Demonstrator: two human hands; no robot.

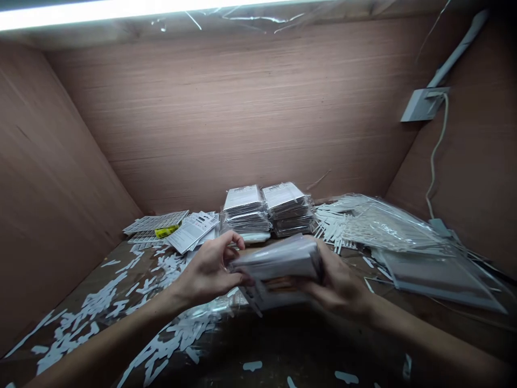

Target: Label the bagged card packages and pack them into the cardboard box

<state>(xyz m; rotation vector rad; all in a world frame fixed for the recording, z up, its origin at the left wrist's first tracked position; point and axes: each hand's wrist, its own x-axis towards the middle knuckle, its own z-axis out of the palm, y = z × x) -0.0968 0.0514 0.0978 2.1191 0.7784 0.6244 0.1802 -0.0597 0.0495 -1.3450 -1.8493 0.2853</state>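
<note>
In the head view, we observe a bundle of flat plastic-wrapped packets held above the near middle of a dark workbench. Its long axis runs left to right, rising slightly toward the right, and its flat faces are tilted up toward the camera. The left hand grips the bundle's left end, with the fingers curled and partly spread. The right hand grips the right end, with the fingers wrapped around its edge. The exact finger contact is partly hidden. Directly beyond the bundle stand two stacks of packaged cards, side by side and nearly touching it. To their left lie label sheets and loose printed cards. To the right, a clear plastic bag of white strips lies beside a flat grey packet. White paper offcuts are scattered across the near left of the bench, below the left forearm. A wall-mounted electrical box with a white cable occupies the far right corner.
</note>
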